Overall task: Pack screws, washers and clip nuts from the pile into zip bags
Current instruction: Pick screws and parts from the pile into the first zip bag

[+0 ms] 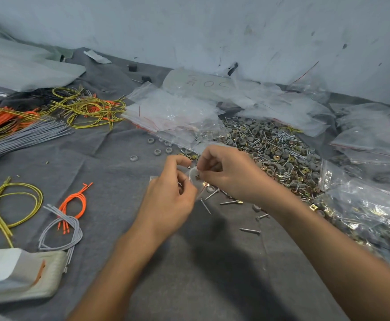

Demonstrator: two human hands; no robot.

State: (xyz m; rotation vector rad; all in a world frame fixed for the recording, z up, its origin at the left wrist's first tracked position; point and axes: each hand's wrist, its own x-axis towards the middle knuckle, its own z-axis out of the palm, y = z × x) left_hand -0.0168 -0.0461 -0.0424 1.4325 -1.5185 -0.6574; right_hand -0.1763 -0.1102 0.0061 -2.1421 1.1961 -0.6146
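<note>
Two hands meet just left of the hardware pile (pixel 277 149). Left hand (pixel 173 195): grip pinches a small zip bag (pixel 195 181), probably to hold its mouth open. Right hand (pixel 226 172): grip closed on a small piece (pixel 197 176) at that mouth, likely feeding it in. Screw or clip nut, fingers hide which. Bag is clear film, contents unreadable.

Two hands, the left hand (pixel 173 193) and the right hand (pixel 224 172), hold one small zip bag (pixel 199 187). One pile of mixed hardware (pixel 275 149) lies to the right, its pieces too many to count. At least six grey washers (pixel 157 151) lie loose left of it, and about five screws (pixel 250 230) on its near side. Near left lie three cord loops: one yellow loop (pixel 15 205), one orange loop (pixel 73 202), one grey loop (pixel 62 230). Two black blocks (pixel 132 67) sit far back.
</note>
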